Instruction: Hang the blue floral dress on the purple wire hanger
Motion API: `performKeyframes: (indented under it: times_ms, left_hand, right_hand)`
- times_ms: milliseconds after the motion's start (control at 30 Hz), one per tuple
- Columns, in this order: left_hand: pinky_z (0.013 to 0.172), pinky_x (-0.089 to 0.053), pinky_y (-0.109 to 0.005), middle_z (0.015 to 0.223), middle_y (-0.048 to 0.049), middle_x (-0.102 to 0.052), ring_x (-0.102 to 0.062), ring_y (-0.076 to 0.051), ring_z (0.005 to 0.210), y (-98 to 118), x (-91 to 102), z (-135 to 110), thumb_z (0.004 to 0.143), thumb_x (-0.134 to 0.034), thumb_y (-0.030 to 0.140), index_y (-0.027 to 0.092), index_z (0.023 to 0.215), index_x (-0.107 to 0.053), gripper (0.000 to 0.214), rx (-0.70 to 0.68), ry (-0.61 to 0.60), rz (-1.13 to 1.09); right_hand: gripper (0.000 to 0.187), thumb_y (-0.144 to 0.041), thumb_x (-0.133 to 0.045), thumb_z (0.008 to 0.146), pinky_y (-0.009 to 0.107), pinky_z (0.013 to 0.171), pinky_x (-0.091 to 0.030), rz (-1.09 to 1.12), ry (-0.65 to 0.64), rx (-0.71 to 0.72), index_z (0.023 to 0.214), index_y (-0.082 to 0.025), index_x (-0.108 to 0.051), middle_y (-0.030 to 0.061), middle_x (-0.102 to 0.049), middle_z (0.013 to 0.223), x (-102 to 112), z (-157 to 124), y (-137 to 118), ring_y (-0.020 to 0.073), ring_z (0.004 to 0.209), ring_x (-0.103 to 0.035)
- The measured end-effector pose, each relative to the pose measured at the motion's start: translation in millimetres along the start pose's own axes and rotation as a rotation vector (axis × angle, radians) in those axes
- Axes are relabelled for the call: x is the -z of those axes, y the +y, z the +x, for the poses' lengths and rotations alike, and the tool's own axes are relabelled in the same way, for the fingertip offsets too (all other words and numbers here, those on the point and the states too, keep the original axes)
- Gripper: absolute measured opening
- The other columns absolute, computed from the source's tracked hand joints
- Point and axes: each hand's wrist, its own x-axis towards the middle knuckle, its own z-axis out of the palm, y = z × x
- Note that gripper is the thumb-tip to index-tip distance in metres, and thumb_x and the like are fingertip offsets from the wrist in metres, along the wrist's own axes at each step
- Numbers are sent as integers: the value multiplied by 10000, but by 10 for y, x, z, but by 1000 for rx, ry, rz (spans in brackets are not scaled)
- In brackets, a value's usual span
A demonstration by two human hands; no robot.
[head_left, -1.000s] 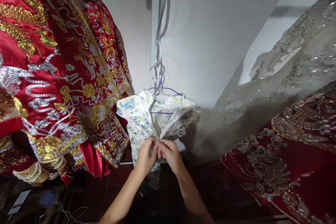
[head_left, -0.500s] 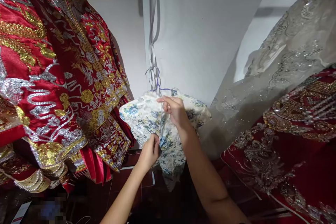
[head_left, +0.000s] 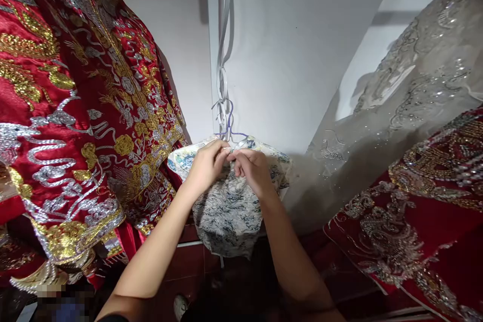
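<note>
A small white garment with a blue floral print [head_left: 230, 206] hangs on a purple wire hanger [head_left: 230, 123], which is hooked onto white straps [head_left: 223, 60] running down the wall corner. My left hand [head_left: 207, 163] and my right hand [head_left: 252, 168] meet at the garment's collar, just under the hanger hook. The fingers of both hands are pinched together on the cloth at the neck. The lower part of the garment hangs loose below my wrists.
A red robe with gold and silver embroidery [head_left: 75, 110] hangs close on the left. On the right hang a sheer beaded grey-white gown [head_left: 407, 100] and another red beaded garment [head_left: 422, 211]. White walls [head_left: 302, 35] stand behind. The floor below is dark red.
Both hands have risen from the garment's lower front to its collar: the right hand went up first, then the left joined it. The front of the garment now lies closed.
</note>
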Motion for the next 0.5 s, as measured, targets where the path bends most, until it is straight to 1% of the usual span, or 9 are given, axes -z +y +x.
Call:
performKeyframes:
  times_ms: [67,100,167,233,300,333,367,433,500]
  left_hand:
    - [698,-405,-255,796,-4,-626,-549,-141,710,-6,57,107,989,-496,310,177,900,-636,212,-16,16,20]
    - [691,-406,-249,790,0,-620,-544,-135,701,-34,107,128,987,-503,313,174,917,-636,205,-11,69,15]
    - [704,-416,-243,827,-4,-621,-554,-134,739,-153,256,101,978,-522,316,171,962,-636,185,11,246,-11]
    - [733,-427,-244,877,-14,-618,-564,-138,801,-368,427,-22,954,-557,317,169,964,-635,168,73,464,-80]
    - [727,-432,-242,856,-8,-595,-555,-131,783,-658,526,-240,921,-593,339,169,931,-626,174,218,669,-250]
    - [690,-426,-238,796,7,-566,-534,-123,721,-815,520,-379,899,-609,368,172,903,-609,196,316,756,-380]
    - [675,-427,-241,776,12,-556,-525,-120,693,-967,471,-532,876,-619,399,172,864,-589,230,419,802,-501]
    - [679,-441,-257,763,17,-569,-532,-128,689,-1217,257,-853,821,-621,492,184,834,-560,314,639,820,-665]
    - [685,-447,-269,744,9,-598,-550,-141,695,-1359,-43,-1148,761,-653,510,177,817,-581,346,726,742,-684]
  right_hand:
    - [342,-387,-504,906,247,483,-361,-73,71,5,761,-160,-716,-19,-537,442,-58,24,164,118,426,-477]
    - [338,-372,-500,904,252,483,-359,-87,88,-4,735,-164,-706,-18,-527,433,-90,19,267,122,421,-476]
    - [339,-352,-494,902,261,477,-352,-48,78,-47,689,-172,-686,-21,-502,410,-146,-38,482,126,401,-457]
    - [337,-344,-494,900,263,469,-345,48,33,-92,667,-178,-672,-24,-489,397,-184,-156,658,126,387,-443]
    - [331,-341,-506,898,258,470,-346,137,-36,-109,655,-182,-664,-25,-495,402,-213,-314,772,122,388,-445]
    - [330,-344,-513,898,256,474,-350,170,-83,-112,654,-182,-664,-26,-500,406,-228,-398,808,120,389,-448]
    - [329,-350,-520,898,254,477,-355,193,-130,-116,655,-182,-666,-27,-503,410,-244,-480,834,118,390,-451]
    - [330,-360,-526,899,250,478,-358,224,-198,-134,661,-183,-672,-30,-505,412,-272,-625,871,114,389,-450]
    - [325,-354,-520,897,248,478,-356,247,-226,-160,667,-185,-676,-31,-509,413,-277,-739,909,113,391,-446]
